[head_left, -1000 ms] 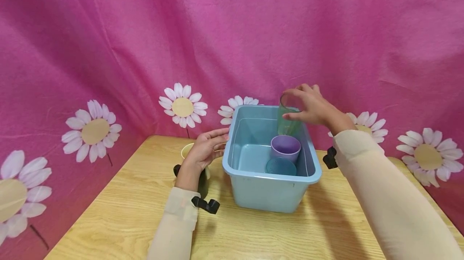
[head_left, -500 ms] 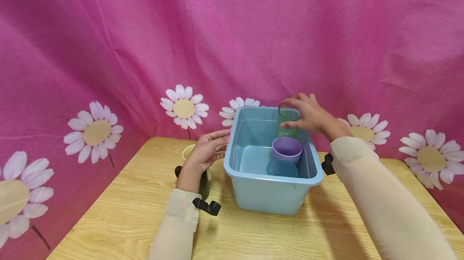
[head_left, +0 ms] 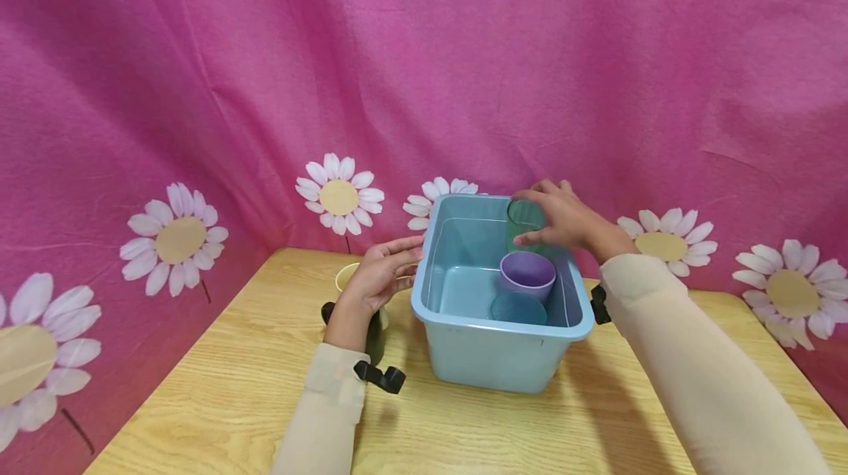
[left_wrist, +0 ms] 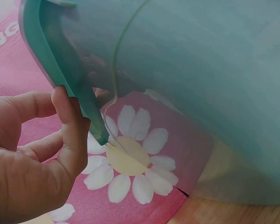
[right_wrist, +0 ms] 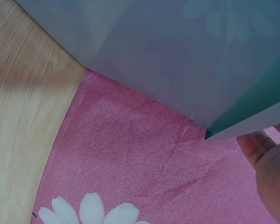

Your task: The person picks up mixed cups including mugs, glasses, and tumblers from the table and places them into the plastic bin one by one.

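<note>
My right hand (head_left: 559,213) holds a clear green drinking glass (head_left: 521,228) by its upper part, thumb on the near side, inside the back right corner of a light blue plastic tub (head_left: 490,353). The glass stands upright, its base hidden behind a purple cup (head_left: 527,269). Nearer the front wall is a round teal piece (head_left: 519,308). On the tub's left rim rests my left hand (head_left: 380,272); in the left wrist view its fingers (left_wrist: 70,126) bend round the rim (left_wrist: 65,70). The right wrist view catches only part of the right hand (right_wrist: 270,172) beyond the tub wall.
A pale yellow rim (head_left: 342,276) and a dark olive object (head_left: 375,340) show partly behind my left wrist on the wooden table (head_left: 218,386). A pink cloth (head_left: 411,77) with daisies hangs close behind the tub.
The right hand has lowered the green glass deeper into the tub's back right corner. The left hand stays at the left rim.
</note>
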The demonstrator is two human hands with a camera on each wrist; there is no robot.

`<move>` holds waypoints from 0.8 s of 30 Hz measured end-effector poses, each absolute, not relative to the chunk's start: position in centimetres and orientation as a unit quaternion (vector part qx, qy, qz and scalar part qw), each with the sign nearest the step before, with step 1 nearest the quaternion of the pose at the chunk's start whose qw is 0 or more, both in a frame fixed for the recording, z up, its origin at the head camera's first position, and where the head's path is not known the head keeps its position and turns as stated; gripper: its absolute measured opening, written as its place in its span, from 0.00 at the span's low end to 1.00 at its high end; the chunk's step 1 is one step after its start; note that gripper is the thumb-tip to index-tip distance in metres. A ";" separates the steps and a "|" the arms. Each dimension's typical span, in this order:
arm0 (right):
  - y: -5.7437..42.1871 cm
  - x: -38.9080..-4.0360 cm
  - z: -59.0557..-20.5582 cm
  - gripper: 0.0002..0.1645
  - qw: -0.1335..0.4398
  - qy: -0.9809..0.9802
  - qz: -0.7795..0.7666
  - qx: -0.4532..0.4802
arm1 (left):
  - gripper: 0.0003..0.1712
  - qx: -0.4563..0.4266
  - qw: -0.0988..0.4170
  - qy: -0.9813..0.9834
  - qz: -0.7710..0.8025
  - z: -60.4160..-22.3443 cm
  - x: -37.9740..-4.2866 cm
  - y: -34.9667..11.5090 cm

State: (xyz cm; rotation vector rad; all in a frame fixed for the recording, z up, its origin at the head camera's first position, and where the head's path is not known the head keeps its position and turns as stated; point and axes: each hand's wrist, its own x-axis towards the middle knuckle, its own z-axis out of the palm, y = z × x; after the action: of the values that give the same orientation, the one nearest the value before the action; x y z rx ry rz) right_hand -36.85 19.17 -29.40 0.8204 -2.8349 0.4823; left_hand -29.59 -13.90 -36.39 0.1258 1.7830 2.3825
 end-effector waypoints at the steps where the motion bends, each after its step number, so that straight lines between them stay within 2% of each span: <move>1: 19.2 -36.9 -29.5 0.50 0.073 -0.946 0.159 0.274 | 0.24 0.042 0.081 0.598 0.797 -36.4 -29.6 -13.9; 24: 18.8 -37.4 -30.3 0.51 0.020 -0.943 0.089 0.320 | 0.24 0.042 0.081 0.604 0.791 -36.3 -29.5 -13.9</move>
State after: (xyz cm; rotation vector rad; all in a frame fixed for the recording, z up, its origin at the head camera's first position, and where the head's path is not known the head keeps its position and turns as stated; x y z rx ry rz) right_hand -37.42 18.76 -30.33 0.9941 -2.9247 0.2757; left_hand -29.47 -13.95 -36.33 0.1267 1.8064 2.3654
